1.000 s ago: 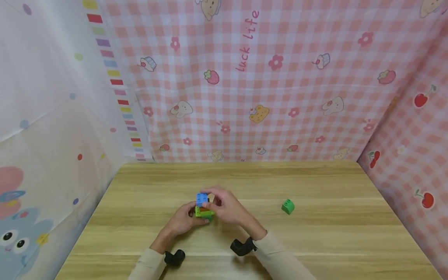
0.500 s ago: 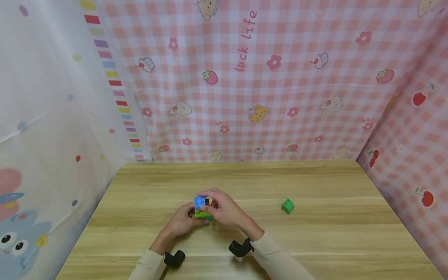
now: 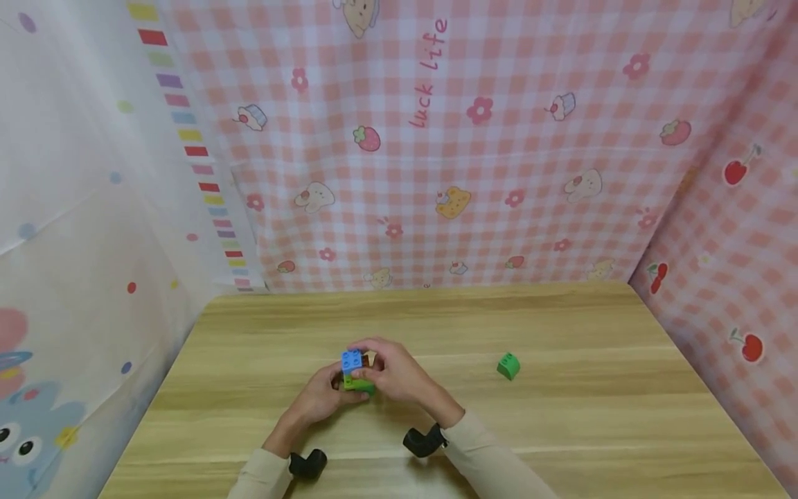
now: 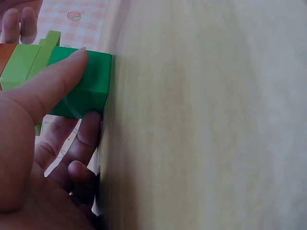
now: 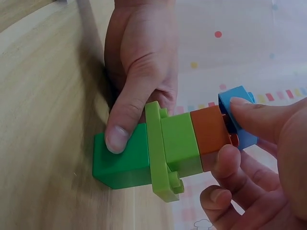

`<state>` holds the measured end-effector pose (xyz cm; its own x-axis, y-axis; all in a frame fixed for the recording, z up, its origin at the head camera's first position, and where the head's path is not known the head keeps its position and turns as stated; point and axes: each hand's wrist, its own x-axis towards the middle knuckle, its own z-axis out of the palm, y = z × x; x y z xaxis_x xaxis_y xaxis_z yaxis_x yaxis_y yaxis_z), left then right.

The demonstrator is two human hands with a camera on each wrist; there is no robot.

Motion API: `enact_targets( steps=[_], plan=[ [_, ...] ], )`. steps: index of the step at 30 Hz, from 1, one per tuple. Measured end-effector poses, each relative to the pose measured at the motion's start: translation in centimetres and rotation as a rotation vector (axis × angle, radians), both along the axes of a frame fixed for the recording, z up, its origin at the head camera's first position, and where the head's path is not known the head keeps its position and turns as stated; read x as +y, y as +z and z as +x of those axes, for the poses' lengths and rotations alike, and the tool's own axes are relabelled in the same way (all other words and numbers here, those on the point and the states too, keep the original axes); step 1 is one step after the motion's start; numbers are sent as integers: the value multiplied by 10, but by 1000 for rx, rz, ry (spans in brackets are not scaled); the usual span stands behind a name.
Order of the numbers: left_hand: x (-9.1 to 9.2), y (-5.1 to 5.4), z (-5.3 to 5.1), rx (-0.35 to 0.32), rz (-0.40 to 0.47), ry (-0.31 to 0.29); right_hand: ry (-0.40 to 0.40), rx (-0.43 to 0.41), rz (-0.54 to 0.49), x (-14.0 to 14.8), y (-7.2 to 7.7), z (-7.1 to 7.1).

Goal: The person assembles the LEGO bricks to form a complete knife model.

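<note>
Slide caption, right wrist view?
Left hand grips dark green block, right hand pinches blue block at studded end of orange block.

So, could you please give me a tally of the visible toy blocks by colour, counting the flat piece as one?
Green: 2 (bottom block, loose block)
Lime green: 2 (flat lime piece, lime block)
Orange-brown: 1 (orange-brown block)
Blue: 1 (blue block)
Total: 6

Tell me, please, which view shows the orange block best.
The right wrist view shows the orange block close up, largely uncovered. The head view shows a small part; the left wrist view, a sliver at its edge.
</note>
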<state>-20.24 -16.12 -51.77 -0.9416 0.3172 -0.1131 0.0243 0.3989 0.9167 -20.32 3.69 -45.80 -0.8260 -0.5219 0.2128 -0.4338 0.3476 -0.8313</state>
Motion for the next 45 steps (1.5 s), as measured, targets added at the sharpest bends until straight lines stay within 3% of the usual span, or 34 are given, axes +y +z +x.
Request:
enact_targets(
  steps=[11, 45],
  plan=[
    [1, -2, 1, 6, 25, -5, 0, -21, -15, 2, -3, -2],
    [1, -1, 0, 15, -62, 16, -13, 52, 10, 7, -4, -4]
  ],
)
